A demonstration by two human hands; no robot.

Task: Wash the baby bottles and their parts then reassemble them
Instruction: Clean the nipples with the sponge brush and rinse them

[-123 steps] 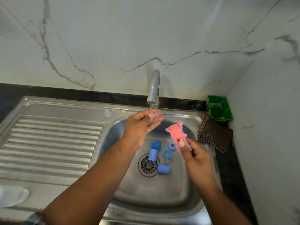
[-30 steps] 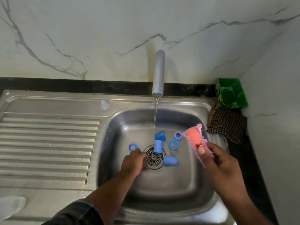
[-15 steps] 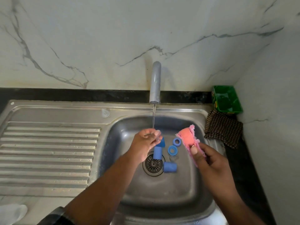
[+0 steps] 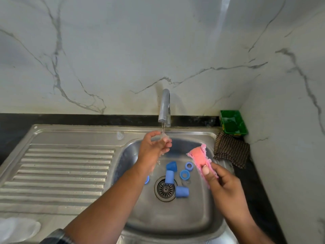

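Toward the lower right of the frame, a pink sponge (image 4: 200, 160) is pinched between the thumb and curled fingers of the right hand (image 4: 226, 189). At centre, on the basin floor, blue caps (image 4: 169, 176) and blue rings (image 4: 184, 174) are scattered round the drain (image 4: 165, 189). Higher up, a small clear piece (image 4: 165, 138) is held in the curled fingers of the left hand (image 4: 154, 147), under the stream from the tap (image 4: 165, 106). Beside the sink (image 4: 70, 134), at mid right, a checked cloth (image 4: 231, 149) and a green tray (image 4: 233, 125) are seen.

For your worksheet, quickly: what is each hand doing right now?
Left hand: pinches a small clear part under the tap.
Right hand: grips the pink sponge.
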